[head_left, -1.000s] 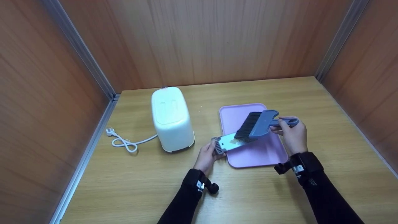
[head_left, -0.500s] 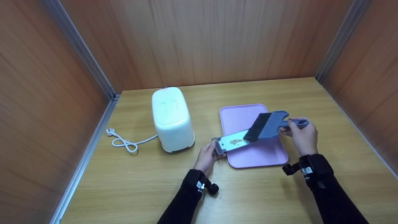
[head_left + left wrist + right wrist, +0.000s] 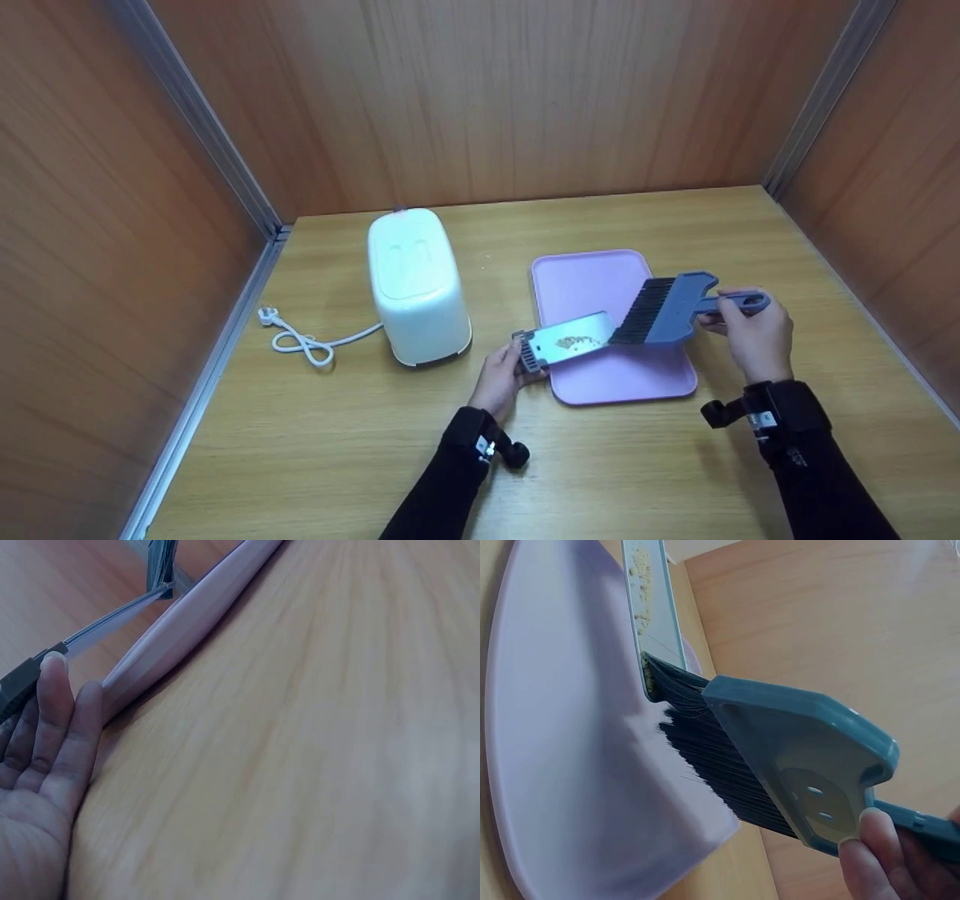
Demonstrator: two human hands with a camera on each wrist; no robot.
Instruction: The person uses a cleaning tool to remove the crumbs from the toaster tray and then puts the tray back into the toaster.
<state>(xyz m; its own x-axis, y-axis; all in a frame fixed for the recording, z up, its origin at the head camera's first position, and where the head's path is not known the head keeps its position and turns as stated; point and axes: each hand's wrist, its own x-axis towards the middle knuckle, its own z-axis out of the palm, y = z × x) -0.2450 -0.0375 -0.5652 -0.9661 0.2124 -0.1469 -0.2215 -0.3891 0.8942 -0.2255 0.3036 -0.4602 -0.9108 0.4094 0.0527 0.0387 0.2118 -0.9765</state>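
My left hand (image 3: pixel 498 381) grips the grey slotted end of a narrow metal crumb tray (image 3: pixel 550 346), held tilted over a pale purple tray (image 3: pixel 589 286). Light brown crumbs (image 3: pixel 642 585) lie along its surface. With thumb and fingers, my right hand (image 3: pixel 756 337) pinches the handle of a blue-grey hand brush (image 3: pixel 679 309). The tips of its black bristles (image 3: pixel 712 757) touch the far end of the crumb tray, where a few crumbs sit in the right wrist view. In the left wrist view, the left fingers (image 3: pixel 64 716) lie beneath the grey end, by the purple tray's rim.
A white appliance (image 3: pixel 418 292) with rounded corners, like a toaster, stands left of the purple tray. Its white cord (image 3: pixel 315 349) is looped on the wooden table (image 3: pixel 337 450), plug to the left. Wood-grain panels (image 3: pixel 480 105) enclose the table at the back and sides.
My right hand has drawn the brush to the right along the crumb tray, from over the crumbs to its far end. More of the metal surface shows. My left hand has stayed in place.
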